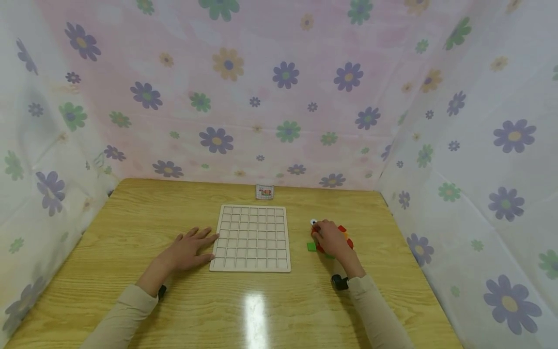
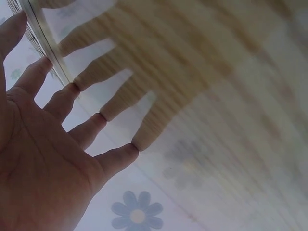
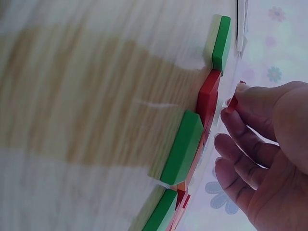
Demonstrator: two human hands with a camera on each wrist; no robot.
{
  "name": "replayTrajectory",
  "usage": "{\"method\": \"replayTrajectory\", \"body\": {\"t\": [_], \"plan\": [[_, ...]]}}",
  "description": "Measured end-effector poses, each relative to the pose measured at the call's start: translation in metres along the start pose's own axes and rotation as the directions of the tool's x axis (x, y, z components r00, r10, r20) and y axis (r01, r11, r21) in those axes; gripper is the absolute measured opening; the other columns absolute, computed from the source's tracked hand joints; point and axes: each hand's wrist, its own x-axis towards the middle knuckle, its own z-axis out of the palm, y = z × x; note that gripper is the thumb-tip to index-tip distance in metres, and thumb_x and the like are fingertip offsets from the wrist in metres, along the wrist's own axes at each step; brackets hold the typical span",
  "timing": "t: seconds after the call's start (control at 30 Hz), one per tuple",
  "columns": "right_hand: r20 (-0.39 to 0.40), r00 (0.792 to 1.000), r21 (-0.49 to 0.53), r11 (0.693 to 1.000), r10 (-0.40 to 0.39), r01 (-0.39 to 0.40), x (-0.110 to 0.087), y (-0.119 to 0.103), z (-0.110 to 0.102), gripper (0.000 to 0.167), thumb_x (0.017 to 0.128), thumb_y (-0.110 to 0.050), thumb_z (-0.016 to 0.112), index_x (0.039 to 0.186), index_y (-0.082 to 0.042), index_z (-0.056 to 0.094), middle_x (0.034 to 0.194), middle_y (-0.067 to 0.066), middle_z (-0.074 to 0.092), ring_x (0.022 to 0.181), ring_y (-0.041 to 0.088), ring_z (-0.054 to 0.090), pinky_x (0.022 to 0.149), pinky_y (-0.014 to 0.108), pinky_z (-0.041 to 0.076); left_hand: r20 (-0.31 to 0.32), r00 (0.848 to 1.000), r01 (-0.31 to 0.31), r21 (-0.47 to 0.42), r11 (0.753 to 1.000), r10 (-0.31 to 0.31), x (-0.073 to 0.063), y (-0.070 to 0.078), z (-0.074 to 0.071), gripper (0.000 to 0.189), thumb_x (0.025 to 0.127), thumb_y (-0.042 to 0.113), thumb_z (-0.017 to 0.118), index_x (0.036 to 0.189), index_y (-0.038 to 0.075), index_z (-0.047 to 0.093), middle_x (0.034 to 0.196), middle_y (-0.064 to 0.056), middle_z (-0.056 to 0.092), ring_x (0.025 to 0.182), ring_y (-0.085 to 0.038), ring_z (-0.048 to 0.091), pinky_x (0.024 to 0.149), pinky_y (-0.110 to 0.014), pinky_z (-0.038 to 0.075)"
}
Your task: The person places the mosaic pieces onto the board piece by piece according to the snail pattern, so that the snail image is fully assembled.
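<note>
A pale wooden grid board (image 1: 250, 237) with square recesses lies flat on the table. My left hand (image 1: 189, 249) is at its left edge, fingers spread; in the left wrist view the fingertips (image 2: 120, 156) touch the glossy tabletop and the board's side. To the right of the board, my right hand (image 1: 332, 241) is over a small pile of red, green and orange tiles (image 1: 350, 244). Between thumb and forefinger it pinches a small red tile (image 3: 233, 102), seen nearly edge-on. A loose green tile (image 1: 311, 246) lies beside the pile, partly covered by the hand.
Behind the board is a small picture card (image 1: 264, 192) showing a coloured figure on a grid. A white piece with a black dot (image 1: 314, 222) lies by the right hand's fingertips. Flowered cloth (image 1: 257, 111) rises along the table's back and both sides.
</note>
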Motion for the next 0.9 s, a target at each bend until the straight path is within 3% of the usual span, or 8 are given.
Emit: {"method": "replayTrajectory", "body": {"t": [0.27,0.47,0.9], "plan": [[-0.014,1.0,0.068,0.998,0.018,-0.017,-0.004,0.0,0.001,0.032,0.104,-0.014,0.06,0.129,0.005,0.063,0.118,0.021,0.063,0.108,0.037,0.058,0.089,0.049,0.053,-0.008,1.0,-0.009,0.008,1.0,0.009,-0.001,0.001,0.002,0.063,0.102,0.045,0.059,0.155,0.014,0.045,0.161,-0.022,0.036,0.145,-0.058,0.027,0.105,-0.082,0.022],[-0.043,0.999,0.122,0.992,-0.015,0.021,-0.005,-0.002,0.003,0.036,0.105,-0.018,0.059,0.133,0.004,0.061,0.124,0.021,0.064,0.107,0.036,0.063,0.089,0.051,0.055,-0.005,1.0,-0.008,0.005,1.0,0.008,-0.001,0.002,0.001,0.063,0.102,0.044,0.059,0.155,0.013,0.045,0.161,-0.022,0.035,0.145,-0.059,0.027,0.105,-0.082,0.022],[-0.083,0.995,0.183,0.981,-0.051,0.066,-0.001,-0.013,0.011,0.032,0.103,-0.016,0.062,0.131,0.001,0.065,0.115,0.014,0.066,0.1,0.029,0.066,0.081,0.043,0.056,0.001,1.0,0.003,-0.012,1.0,-0.003,0.0,-0.001,0.001,0.065,0.101,0.047,0.059,0.156,0.015,0.044,0.163,-0.021,0.034,0.146,-0.057,0.025,0.106,-0.082,0.019]]}}
